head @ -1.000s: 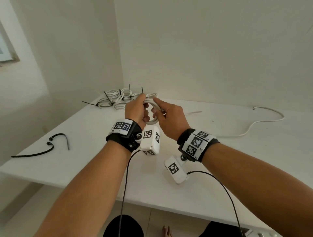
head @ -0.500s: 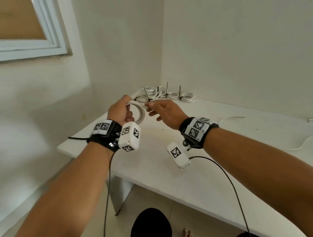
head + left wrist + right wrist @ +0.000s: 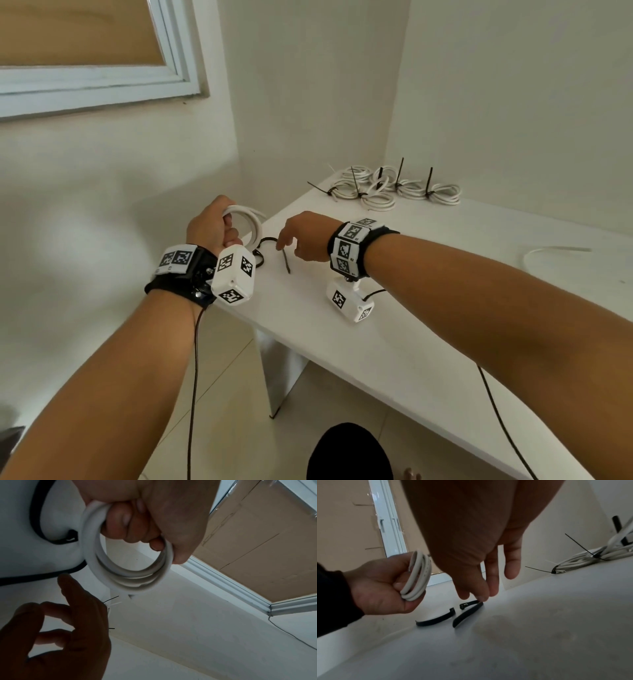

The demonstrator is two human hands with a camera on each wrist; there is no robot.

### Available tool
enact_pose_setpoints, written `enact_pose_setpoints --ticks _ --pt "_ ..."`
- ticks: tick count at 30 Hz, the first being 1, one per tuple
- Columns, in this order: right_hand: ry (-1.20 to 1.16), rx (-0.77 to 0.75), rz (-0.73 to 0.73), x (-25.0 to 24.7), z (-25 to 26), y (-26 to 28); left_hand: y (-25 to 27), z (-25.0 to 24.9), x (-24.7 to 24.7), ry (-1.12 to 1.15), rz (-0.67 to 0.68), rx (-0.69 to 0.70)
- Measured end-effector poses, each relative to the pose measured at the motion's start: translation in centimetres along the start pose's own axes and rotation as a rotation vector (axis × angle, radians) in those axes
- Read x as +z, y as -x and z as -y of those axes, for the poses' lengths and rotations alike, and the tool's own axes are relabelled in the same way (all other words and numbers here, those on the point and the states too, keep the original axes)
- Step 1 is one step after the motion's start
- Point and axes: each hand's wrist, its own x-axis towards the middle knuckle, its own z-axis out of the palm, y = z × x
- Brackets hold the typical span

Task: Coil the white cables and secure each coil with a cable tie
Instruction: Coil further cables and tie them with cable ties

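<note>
Head: my left hand [image 3: 210, 224] grips the coil [image 3: 247, 222] off the table [image 3: 445, 308] edge, keeping its loops together. Left wrist: fingers curl through it. Right wrist: my right hand [image 3: 481, 582], fingers loose, touches a tie [image 3: 467, 614] to pick it up.

A white table [image 3: 411, 342] fills the room's corner, where plain cream walls [image 3: 308, 85] meet at 12 o'clock. A white-framed window [image 3: 102, 82], covered with brown board, sits at 10 o'clock. Pale floor tiles [image 3: 239, 411] lie below at 6 o'clock.
</note>
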Motion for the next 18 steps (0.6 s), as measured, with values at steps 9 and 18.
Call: enact_pose_setpoints --ticks 9,18 --pt "0.006 -0.048 0.047 0.5 -1.1 -0.5 -0.2 0.5 2.0 0.012 0.052 -0.029" --pt "0.101 -0.194 0.159 -0.3 -0.5 -0.8 0.7 0.0 2.4 0.022 0.081 -0.009"
